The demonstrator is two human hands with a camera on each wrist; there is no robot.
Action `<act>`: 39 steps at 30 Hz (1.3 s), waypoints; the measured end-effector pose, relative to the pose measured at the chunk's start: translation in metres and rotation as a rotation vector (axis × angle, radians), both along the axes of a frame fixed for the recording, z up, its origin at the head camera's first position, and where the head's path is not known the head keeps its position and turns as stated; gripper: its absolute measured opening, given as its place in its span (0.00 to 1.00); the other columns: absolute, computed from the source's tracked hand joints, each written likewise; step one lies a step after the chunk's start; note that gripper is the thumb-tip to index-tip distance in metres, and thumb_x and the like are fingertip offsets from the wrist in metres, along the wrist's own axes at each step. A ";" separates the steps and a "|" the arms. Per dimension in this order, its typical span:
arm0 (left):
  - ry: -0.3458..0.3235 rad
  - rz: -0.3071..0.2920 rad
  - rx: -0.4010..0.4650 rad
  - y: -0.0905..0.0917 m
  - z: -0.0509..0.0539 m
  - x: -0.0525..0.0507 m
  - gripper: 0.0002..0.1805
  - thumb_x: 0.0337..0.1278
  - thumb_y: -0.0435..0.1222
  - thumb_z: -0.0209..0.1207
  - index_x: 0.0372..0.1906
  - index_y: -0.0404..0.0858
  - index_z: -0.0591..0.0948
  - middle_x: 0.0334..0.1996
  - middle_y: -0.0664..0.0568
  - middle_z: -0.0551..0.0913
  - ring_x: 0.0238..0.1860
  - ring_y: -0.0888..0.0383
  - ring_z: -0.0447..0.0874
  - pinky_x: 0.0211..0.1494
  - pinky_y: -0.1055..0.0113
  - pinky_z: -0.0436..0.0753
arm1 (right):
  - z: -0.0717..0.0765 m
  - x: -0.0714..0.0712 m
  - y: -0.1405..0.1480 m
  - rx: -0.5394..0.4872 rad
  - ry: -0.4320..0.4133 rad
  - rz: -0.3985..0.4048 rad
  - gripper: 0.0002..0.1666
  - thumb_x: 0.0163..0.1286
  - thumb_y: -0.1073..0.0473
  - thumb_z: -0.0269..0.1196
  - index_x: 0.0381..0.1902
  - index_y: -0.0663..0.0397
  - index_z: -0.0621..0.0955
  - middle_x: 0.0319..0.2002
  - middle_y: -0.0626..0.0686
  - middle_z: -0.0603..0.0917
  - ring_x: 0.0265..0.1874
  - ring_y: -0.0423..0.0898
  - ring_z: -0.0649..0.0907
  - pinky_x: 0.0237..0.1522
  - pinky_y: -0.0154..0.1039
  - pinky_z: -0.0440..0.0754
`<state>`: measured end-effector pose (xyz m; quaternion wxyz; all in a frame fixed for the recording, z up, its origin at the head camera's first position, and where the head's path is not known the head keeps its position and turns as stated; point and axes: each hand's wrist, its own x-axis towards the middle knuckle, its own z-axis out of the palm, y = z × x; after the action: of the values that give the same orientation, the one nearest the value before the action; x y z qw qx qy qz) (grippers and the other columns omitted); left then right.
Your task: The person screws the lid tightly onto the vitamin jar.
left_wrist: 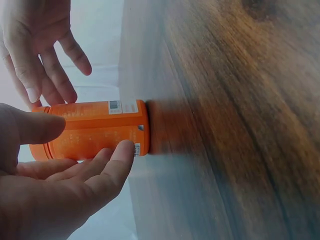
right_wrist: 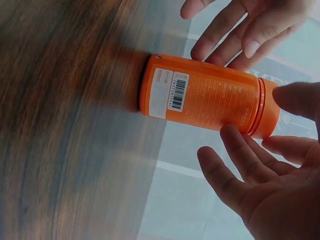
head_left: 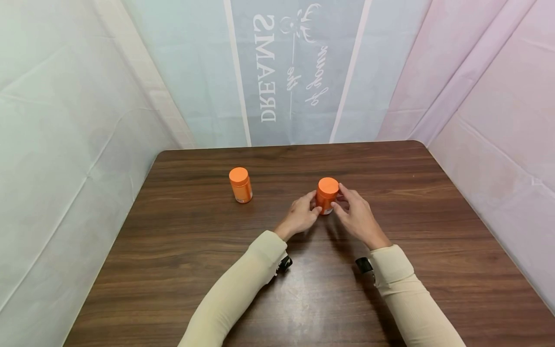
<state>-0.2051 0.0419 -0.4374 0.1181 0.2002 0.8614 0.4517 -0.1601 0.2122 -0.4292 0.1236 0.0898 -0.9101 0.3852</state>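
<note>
An orange screw-lid bottle stands upright on the table, with a label and barcode near its base. From its left side my left hand reaches around it, fingers loosely bent; in the right wrist view its thumb shows a gap from the bottle. On the opposite side my right hand has its fingers spread, the index beside the lid and another fingertip at the bottle's body. How firmly either hand touches the bottle is hard to tell. A second, similar orange bottle stands upright farther left.
The brown wood-grain table has rounded far corners. Behind it hangs a pale blue cloth with mirrored lettering, and light cloth walls flank both sides. Dark straps show beneath the cream sleeves.
</note>
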 end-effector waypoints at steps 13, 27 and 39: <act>-0.046 -0.032 -0.037 0.012 -0.003 -0.006 0.33 0.73 0.30 0.50 0.78 0.37 0.55 0.71 0.44 0.69 0.65 0.55 0.73 0.67 0.61 0.71 | -0.003 -0.002 0.005 0.025 -0.045 -0.003 0.35 0.75 0.71 0.53 0.76 0.69 0.55 0.65 0.70 0.71 0.61 0.65 0.75 0.56 0.58 0.77; -0.039 -0.030 -0.039 0.016 -0.008 -0.013 0.36 0.70 0.28 0.51 0.79 0.43 0.55 0.68 0.45 0.73 0.61 0.53 0.76 0.66 0.60 0.72 | -0.007 -0.011 0.007 0.008 -0.076 0.011 0.40 0.74 0.73 0.51 0.78 0.65 0.48 0.71 0.70 0.65 0.65 0.65 0.72 0.60 0.59 0.73; -0.067 -0.046 -0.048 0.020 -0.016 -0.012 0.40 0.71 0.29 0.51 0.81 0.48 0.49 0.75 0.50 0.62 0.66 0.53 0.72 0.69 0.59 0.68 | -0.017 -0.014 0.012 0.023 -0.089 0.015 0.42 0.74 0.73 0.49 0.79 0.60 0.44 0.73 0.69 0.62 0.66 0.64 0.71 0.62 0.59 0.71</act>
<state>-0.2168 0.0616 -0.4538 0.1618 0.2017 0.8627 0.4347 -0.1746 0.2241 -0.4463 0.0789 0.0809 -0.9184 0.3791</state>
